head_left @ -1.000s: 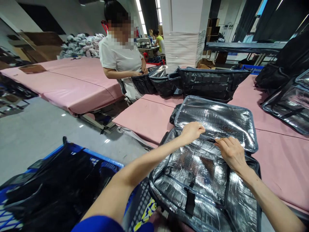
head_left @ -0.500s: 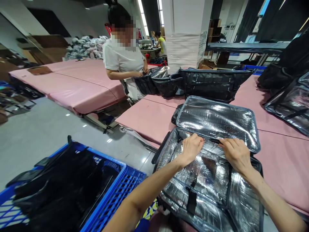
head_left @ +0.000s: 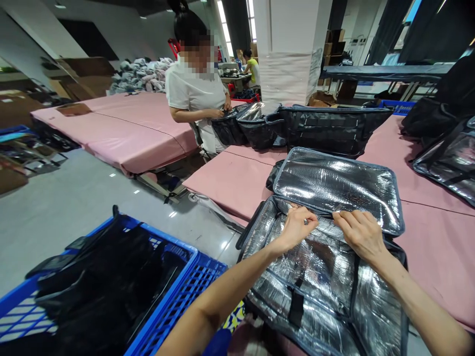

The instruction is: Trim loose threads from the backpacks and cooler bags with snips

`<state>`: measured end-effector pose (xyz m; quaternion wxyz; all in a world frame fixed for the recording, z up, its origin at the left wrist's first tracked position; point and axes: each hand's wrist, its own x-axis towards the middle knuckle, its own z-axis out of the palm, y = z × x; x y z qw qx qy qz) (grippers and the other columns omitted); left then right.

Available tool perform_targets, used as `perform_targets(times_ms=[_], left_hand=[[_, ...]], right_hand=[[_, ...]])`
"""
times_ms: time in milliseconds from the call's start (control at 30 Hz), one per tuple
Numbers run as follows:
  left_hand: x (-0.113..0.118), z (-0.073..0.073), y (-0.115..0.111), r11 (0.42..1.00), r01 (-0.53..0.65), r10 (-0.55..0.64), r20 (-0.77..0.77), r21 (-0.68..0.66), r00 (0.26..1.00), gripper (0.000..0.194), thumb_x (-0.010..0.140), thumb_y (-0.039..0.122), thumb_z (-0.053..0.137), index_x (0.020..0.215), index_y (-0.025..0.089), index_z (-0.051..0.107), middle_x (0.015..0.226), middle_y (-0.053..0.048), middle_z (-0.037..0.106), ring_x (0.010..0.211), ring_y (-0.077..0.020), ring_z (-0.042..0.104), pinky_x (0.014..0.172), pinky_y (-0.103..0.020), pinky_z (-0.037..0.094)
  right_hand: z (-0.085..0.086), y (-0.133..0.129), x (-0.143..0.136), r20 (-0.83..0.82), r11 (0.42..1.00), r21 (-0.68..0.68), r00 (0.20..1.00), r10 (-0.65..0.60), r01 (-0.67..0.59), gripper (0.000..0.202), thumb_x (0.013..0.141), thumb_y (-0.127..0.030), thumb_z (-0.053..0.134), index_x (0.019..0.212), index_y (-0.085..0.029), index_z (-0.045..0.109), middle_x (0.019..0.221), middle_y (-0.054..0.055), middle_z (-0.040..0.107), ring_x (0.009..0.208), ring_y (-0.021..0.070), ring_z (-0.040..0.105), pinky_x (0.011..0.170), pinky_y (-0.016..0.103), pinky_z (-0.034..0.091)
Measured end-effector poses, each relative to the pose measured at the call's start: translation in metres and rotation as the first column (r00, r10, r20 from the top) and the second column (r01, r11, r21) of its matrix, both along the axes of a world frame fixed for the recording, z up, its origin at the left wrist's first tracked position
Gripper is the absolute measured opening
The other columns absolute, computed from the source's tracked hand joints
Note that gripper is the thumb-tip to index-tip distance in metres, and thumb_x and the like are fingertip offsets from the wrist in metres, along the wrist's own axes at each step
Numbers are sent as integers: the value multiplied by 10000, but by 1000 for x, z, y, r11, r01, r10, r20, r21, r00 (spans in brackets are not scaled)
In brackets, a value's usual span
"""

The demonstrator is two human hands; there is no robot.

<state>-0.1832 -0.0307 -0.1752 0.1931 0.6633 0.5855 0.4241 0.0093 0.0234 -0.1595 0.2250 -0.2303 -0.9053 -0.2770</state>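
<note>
A big pink table is under the back of the open bag and spreads out behind it. Left of the bag stands a blue crate with black things in it. The bag is silver inside, and its lid is flipped back behind it. At the bag's back rim, the right hand has bent fingers pinching the edge. The left hand is at that rim too, fingers curled; I cannot tell if they hold anything. A little black strap is at the bag's near side.

Head-worn camera view facing forward and steeply down, close above the left hand and right hand, with the pink bench stretching ahead
</note>
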Motion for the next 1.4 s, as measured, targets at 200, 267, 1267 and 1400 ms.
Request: perform_targets(times_ms=[200, 267, 1267, 1400], left_hand=[[-18, -6, -15, 966, 101, -87, 68, -239, 994, 220, 800, 316, 558, 693, 174, 687, 733, -3, 656, 690, -138, 565, 697, -257, 398], [-19, -8, -16, 954, -11, 65, 171, -301, 983, 273, 808, 377, 524, 778, 168, 697, 750, -12, 663, 674, -144, 574, 640, -246, 408], [-42, -1, 1, 941, 70, 119, -517, 331, 848, 207, 895, 169, 458, 869, 196, 662, 980, -43, 656, 914, -178, 506, 778, -323, 374], [-56, -8, 6, 917, 248, 2, -624, 314, 781, 250, 912, 142, 397, 897, 173, 644, 935, -41, 661, 839, -147, 515, 764, -299, 377]], right_hand=[[4, -2, 4, -82, 998, 66, 997, 4, 2, 75, 854, -176, 547, 899, -167, 606, 795, 25, 663, 676, 140, 454, 618, 300, 280], [5, -2, 6, -63, 996, 85, 998, 19, -14, 106, 845, -165, 559, 940, -162, 606, 843, 31, 671, 712, 143, 473, 632, 295, 293], [7, -7, -18, -328, 841, -538, 903, -279, 64, 275, 883, -405, 456, 913, -204, 642, 847, 45, 686, 707, 179, 619, 558, 278, 417], [3, -8, -23, -294, 846, -524, 911, -288, 98, 285, 882, -406, 455, 846, -213, 662, 819, 33, 685, 700, 174, 623, 515, 264, 385]])
